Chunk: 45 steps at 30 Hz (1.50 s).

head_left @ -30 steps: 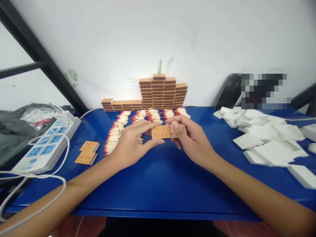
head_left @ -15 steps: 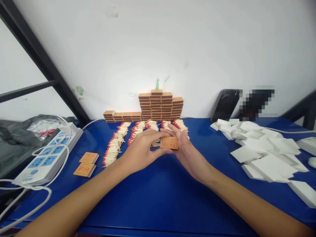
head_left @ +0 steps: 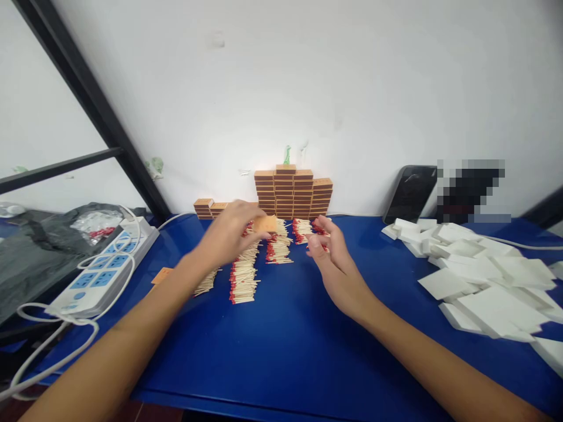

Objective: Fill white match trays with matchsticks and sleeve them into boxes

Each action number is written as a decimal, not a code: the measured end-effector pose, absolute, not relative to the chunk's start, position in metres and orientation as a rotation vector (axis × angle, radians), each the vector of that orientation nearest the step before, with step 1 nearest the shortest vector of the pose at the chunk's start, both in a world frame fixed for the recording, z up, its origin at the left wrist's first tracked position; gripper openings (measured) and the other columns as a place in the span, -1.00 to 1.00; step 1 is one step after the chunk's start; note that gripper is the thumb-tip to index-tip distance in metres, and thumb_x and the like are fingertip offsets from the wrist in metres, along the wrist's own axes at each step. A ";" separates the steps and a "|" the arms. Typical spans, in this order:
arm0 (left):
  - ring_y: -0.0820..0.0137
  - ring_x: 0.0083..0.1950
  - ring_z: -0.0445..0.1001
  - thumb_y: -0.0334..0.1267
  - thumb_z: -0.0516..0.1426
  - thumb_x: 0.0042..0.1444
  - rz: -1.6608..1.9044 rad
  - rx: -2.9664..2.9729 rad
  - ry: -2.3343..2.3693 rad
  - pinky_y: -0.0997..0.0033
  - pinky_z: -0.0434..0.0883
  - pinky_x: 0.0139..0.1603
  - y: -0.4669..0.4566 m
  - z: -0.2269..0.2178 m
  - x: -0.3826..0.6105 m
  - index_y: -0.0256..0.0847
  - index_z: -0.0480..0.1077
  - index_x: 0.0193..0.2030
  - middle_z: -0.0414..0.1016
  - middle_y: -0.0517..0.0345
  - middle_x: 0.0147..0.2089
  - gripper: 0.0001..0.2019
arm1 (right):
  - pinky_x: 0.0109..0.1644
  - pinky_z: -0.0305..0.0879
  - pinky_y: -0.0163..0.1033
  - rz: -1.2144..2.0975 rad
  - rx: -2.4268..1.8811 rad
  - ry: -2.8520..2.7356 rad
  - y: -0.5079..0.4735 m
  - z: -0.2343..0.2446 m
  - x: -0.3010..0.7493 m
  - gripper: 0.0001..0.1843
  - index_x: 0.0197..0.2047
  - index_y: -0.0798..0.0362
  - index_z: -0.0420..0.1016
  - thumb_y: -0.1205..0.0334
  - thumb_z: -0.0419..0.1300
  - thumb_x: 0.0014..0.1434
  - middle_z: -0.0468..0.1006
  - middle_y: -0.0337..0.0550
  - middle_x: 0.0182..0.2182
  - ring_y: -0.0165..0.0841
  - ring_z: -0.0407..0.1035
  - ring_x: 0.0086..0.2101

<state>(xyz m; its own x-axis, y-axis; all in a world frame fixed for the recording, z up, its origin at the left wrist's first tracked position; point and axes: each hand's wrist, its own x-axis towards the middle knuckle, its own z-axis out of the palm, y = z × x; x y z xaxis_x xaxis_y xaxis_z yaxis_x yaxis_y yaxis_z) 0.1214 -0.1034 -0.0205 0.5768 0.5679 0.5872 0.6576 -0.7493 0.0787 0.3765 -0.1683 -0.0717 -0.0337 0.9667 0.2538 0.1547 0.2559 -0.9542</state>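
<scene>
An orange matchbox is gripped in my left hand, held above the rows of red-tipped matches. My right hand is apart from it, fingers loosely curled and spread, holding nothing, beside the matches on the right. Behind the matches, a stack of matchboxes rises against the wall, with a lower row of matchboxes to its left. Another orange matchbox lies partly hidden behind my left forearm.
A heap of white matchbox trays covers the right side of the blue table. A phone leans on the wall behind it. At left are a white power strip with looping cables and a dark plastic bag.
My left hand has carried the matchbox left and away from my right hand, which has let go of it. The view has shifted slightly, so the scene sits further right.
</scene>
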 end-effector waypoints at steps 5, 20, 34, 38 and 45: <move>0.11 0.05 0.49 0.02 0.29 0.31 -0.785 -2.245 -1.571 0.09 0.42 0.19 -0.058 0.011 0.042 -0.22 0.58 0.09 0.57 -0.11 0.05 -0.62 | 0.26 0.43 0.11 0.654 -1.121 -1.609 -0.161 -0.071 0.380 -0.41 0.34 -0.07 0.32 -0.27 0.00 0.49 0.34 0.13 0.32 -0.10 0.41 0.17; 0.13 -0.08 0.66 0.17 0.29 0.10 -0.601 -2.192 -2.159 0.25 0.50 0.03 -0.014 0.014 -0.016 -0.23 0.62 0.09 0.73 -0.02 -0.07 -0.43 | 0.25 0.39 0.07 0.612 -1.050 -1.769 -0.155 -0.070 0.383 -0.57 0.09 -0.06 0.48 -0.17 -0.03 0.54 0.45 0.07 0.16 -0.11 0.41 0.15; -0.23 0.14 0.54 0.34 0.12 0.22 -0.352 -1.852 -2.149 0.00 0.42 0.07 -0.030 0.012 0.007 -0.32 0.50 0.25 0.64 -0.36 0.07 -0.24 | 0.19 0.36 0.06 0.402 -1.054 -1.788 -0.143 -0.067 0.394 -0.49 -0.16 -0.06 0.54 -0.15 -0.11 0.57 0.57 0.01 -0.09 -0.11 0.44 0.00; -0.23 0.15 0.51 0.22 0.03 0.34 -0.280 -1.853 -1.951 0.00 0.39 0.06 -0.053 0.010 0.037 -0.35 0.47 0.26 0.60 -0.41 0.12 -0.33 | 0.09 0.31 0.11 -0.008 -1.294 -1.899 -0.123 -0.058 0.423 -0.61 -0.22 0.00 0.59 -0.01 0.05 0.49 0.64 0.06 -0.21 -0.02 0.41 -0.09; -0.03 0.04 0.58 0.03 0.06 0.44 -0.398 -2.274 -1.403 0.02 0.42 0.09 -0.104 -0.013 0.094 -0.25 0.57 0.10 0.68 -0.19 -0.05 -0.57 | 0.00 0.26 0.12 -0.421 -2.086 -1.838 -0.090 -0.052 0.515 -0.65 -0.15 0.16 0.73 0.17 0.13 0.36 0.65 0.30 -0.12 0.17 0.35 0.04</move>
<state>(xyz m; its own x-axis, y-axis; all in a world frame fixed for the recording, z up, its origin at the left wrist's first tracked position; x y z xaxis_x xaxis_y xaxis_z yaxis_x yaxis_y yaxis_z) 0.0944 -0.1039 -0.0132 0.4447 0.7700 0.4576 0.8956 -0.3908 -0.2127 0.5155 -0.0901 -0.0523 0.1250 0.8952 0.4278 0.9921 -0.1146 -0.0502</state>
